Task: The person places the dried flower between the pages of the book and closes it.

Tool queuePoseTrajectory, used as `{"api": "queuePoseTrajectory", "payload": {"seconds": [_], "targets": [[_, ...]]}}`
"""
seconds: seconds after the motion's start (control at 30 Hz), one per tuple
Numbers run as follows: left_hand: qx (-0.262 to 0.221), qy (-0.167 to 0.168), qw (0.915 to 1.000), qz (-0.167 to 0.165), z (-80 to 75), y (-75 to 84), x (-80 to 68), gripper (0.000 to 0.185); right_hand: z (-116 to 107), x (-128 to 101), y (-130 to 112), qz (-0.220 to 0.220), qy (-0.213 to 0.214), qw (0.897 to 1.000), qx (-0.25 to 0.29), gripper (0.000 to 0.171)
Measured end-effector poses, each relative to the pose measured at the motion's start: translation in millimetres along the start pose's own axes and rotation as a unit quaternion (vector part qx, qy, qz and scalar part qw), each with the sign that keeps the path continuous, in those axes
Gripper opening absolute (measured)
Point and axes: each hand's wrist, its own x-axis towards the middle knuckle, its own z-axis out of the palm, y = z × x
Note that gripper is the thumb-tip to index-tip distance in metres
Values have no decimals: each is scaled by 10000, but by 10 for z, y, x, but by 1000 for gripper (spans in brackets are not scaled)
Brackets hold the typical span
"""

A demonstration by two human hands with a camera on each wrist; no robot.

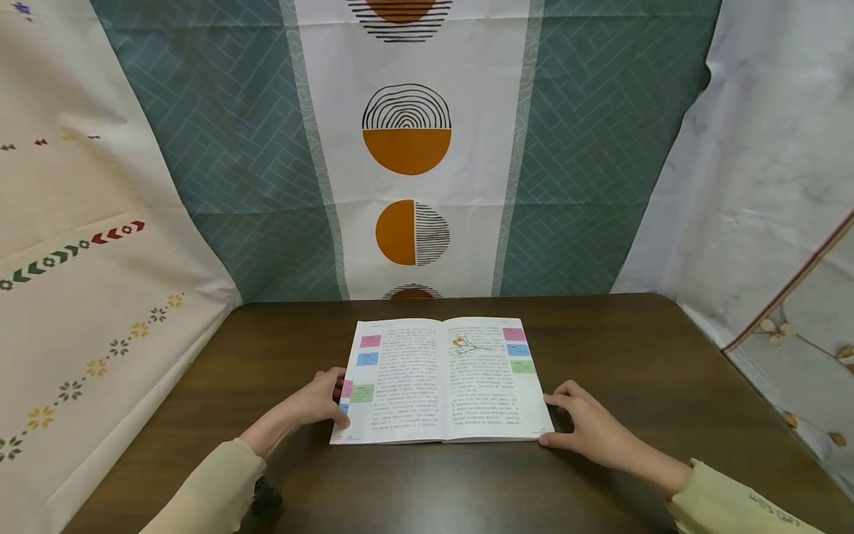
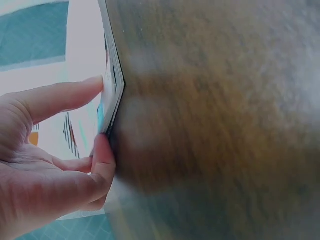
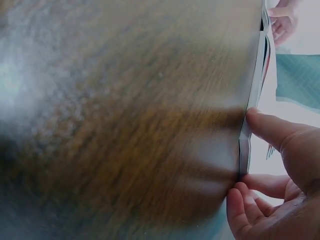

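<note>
An open book [image 1: 443,415] lies on the dark wooden table, its spine about the middle. Pink, blue and green sticky notes line the outer margins of both pages. A thin sprig [image 1: 470,345] with small orange blossoms shows high on the right page. My left hand [image 1: 319,400] grips the book's lower left side, thumb on the page's edge and fingers round the outer side. At the lower right corner, my right hand [image 1: 587,426] holds the book between the thumb at the near edge and the fingers at the outer edge. Both wrist views show the book's edge between thumb and fingers.
The brown table [image 1: 427,489] has rounded far corners. A green and white patterned cloth [image 1: 414,185] hangs behind it, with a cream cloth [image 1: 80,297] at the left and a pale one [image 1: 760,185] at the right. A small black object [image 1: 267,498] is beside the left sleeve.
</note>
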Motion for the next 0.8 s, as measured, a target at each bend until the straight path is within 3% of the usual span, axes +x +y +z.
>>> {"api": "queuePoseTrajectory", "payload": {"seconds": [0.1,0.43,0.8], "targets": [[88,54,9999,34,7,33,0,87,7,-1,9,-40,63,10000,5,70],[-65,180,9998,34,51,9,-13,107,13,-8,13,29,121,9999,58,71],[-348,226,9990,158,-14,3,-26,104,-1,-12,-11,61,61,9998,173,74]]}}
